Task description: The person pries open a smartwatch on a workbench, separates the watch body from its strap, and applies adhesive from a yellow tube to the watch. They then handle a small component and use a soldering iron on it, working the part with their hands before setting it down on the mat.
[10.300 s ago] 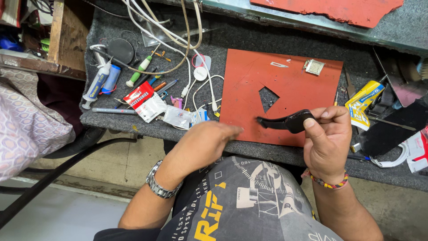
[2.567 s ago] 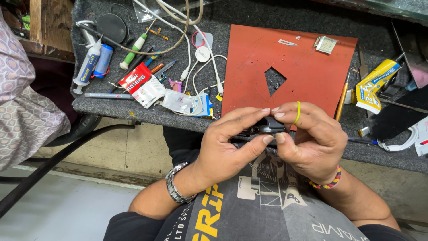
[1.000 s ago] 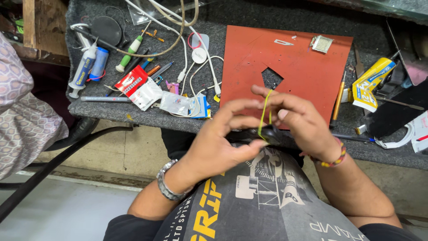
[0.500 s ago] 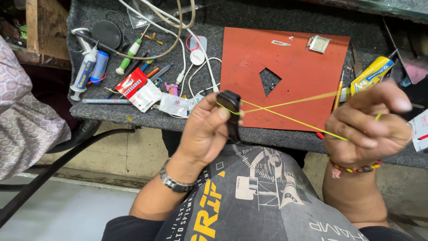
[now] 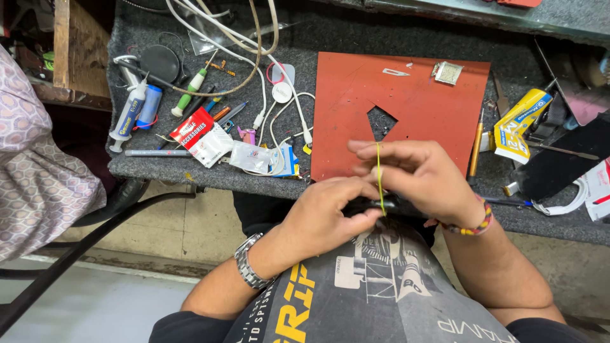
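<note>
Head view: half a second ago the yellow rubber band [image 5: 379, 166] was stretched wide between parted hands; now the right hand [image 5: 422, 181] and left hand [image 5: 327, 216] have closed together over the small black part [image 5: 376, 206], both gripping it, band looped around the right fingers, above the red mat [image 5: 406, 114].

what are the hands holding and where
Both hands, left hand and right hand, pinch a small black object; a thin yellow rubber band loops over right fingers.
</note>
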A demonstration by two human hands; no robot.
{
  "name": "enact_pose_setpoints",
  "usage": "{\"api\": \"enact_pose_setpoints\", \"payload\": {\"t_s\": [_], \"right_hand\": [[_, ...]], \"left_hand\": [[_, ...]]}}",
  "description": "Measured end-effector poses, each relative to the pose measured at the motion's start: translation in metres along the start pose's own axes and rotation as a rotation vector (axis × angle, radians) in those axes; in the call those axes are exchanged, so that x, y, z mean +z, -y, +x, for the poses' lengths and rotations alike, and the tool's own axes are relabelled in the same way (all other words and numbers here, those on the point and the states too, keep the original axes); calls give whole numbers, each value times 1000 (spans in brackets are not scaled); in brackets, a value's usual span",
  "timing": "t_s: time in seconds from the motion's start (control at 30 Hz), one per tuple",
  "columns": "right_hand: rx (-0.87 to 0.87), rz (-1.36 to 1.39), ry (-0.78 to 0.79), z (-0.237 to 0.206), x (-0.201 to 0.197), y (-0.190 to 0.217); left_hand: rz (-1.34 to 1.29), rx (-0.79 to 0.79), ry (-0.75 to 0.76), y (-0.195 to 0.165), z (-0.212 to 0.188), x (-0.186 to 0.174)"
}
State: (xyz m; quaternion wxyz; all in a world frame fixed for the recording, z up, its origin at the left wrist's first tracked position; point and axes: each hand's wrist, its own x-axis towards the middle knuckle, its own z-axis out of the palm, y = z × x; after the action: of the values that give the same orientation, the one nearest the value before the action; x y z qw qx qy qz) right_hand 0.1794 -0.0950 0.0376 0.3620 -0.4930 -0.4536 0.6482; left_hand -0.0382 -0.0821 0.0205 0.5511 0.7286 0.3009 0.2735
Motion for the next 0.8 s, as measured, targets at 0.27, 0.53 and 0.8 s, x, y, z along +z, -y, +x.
{"api": "enact_pose_setpoints", "payload": {"t_s": [0.27,0.53,0.8], "right_hand": [[-289,-512,123,-9,-19,12],[-489,799,235,-28,-25,-2],[-338,938,58,-27,-9,-19]], "left_hand": [[-863,-73,-206,15,-8,-21],[-1509,-111,-259,41,-5,7],[-963,-36,-121,13,-14,8]]}}
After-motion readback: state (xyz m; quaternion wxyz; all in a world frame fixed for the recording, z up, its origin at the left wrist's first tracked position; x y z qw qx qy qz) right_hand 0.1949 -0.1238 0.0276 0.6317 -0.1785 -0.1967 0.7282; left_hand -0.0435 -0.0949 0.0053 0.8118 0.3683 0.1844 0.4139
